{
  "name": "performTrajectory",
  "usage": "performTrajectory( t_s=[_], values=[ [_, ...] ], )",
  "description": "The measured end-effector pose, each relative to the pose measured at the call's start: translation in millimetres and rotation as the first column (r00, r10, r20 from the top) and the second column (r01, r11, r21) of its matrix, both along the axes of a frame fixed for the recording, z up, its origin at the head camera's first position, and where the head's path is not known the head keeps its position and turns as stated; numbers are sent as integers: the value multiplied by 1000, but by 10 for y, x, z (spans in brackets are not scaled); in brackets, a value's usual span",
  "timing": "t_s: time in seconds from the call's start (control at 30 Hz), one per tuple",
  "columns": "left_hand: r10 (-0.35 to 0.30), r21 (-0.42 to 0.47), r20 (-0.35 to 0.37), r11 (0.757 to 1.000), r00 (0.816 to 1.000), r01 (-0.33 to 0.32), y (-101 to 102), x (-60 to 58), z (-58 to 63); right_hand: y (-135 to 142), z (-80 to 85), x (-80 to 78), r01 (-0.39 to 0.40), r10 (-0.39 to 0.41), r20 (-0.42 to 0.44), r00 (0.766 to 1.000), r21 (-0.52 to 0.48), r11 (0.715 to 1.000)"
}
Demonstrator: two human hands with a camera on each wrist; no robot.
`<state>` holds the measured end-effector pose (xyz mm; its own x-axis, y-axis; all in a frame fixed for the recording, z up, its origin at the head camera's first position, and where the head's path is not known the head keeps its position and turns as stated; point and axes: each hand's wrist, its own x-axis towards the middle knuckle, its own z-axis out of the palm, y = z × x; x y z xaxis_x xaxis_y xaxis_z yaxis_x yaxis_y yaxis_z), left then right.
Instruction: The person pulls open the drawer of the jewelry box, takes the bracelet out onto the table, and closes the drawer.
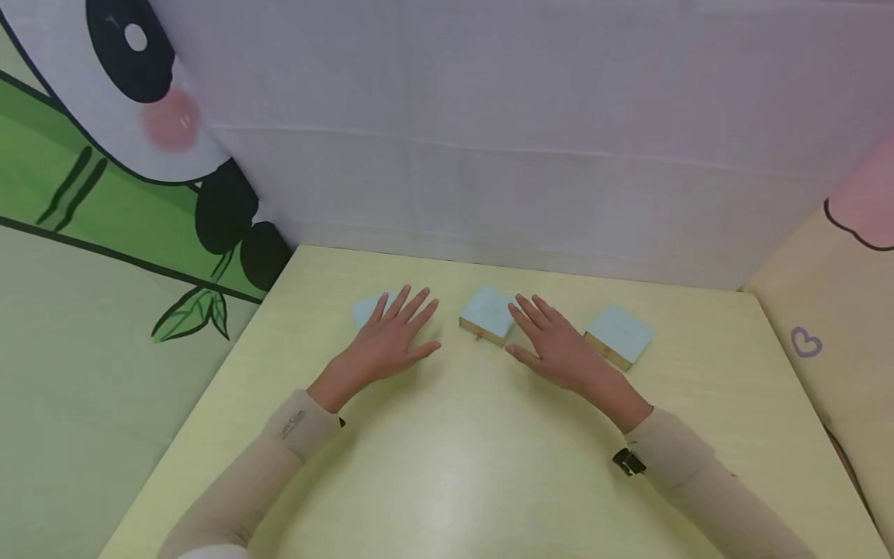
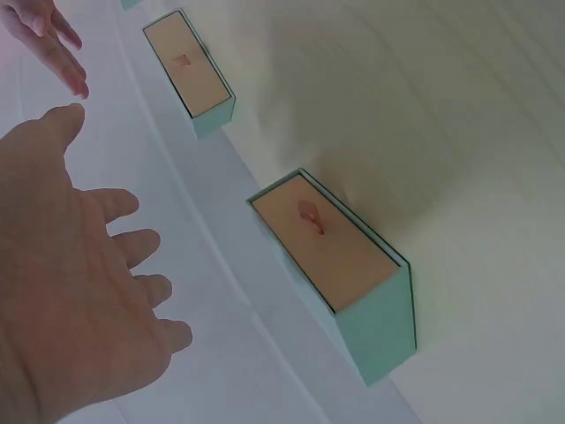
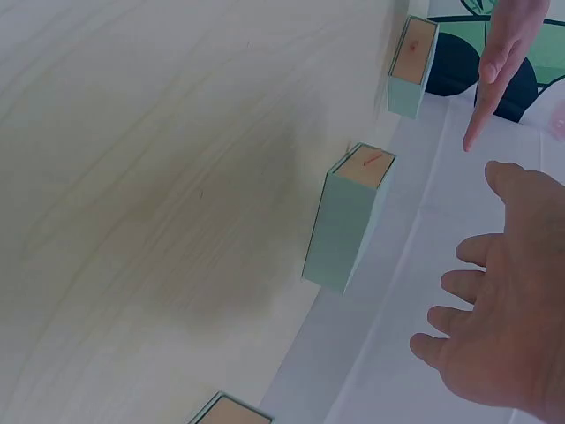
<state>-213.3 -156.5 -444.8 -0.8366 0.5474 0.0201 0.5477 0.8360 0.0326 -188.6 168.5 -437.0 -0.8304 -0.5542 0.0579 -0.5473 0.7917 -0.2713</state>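
Three small pale-blue boxes with tan fronts and little pull tabs stand in a row on the table. In the head view my left hand point(image 1: 387, 341), fingers spread, is over the left box point(image 1: 364, 310) and hides most of it. My right hand point(image 1: 559, 345), its fingers straight, is between the middle box point(image 1: 486, 310) and the right box point(image 1: 620, 334), overlapping a bit of each. Both wrist views show the hands apart from the boxes, holding nothing. The pull tab point(image 2: 310, 216) on the nearest box shows clearly in the left wrist view.
The pale wooden table point(image 1: 454, 466) carries the boxes near its far edge. A white cloth backdrop point(image 1: 524, 155) rises behind it, with a printed cartoon panel point(image 1: 105, 171) at the left and a beige side panel point(image 1: 838, 310) at the right.
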Motion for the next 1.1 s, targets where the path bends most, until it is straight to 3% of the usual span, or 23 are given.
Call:
performTrajectory(
  t_s=[0.27,0.63,1.1],
  values=[
    [51,6,32,999,998,-51,-209,54,-33,-226,-38,-32,-43,43,-32,999,3,999],
    [92,-9,37,996,995,-92,-460,108,-35,-594,-34,-52,-98,98,-3,995,-22,995],
    [142,20,119,989,983,-145,-680,116,-79,-955,-100,-92,-167,167,7,986,18,986]
  ],
)
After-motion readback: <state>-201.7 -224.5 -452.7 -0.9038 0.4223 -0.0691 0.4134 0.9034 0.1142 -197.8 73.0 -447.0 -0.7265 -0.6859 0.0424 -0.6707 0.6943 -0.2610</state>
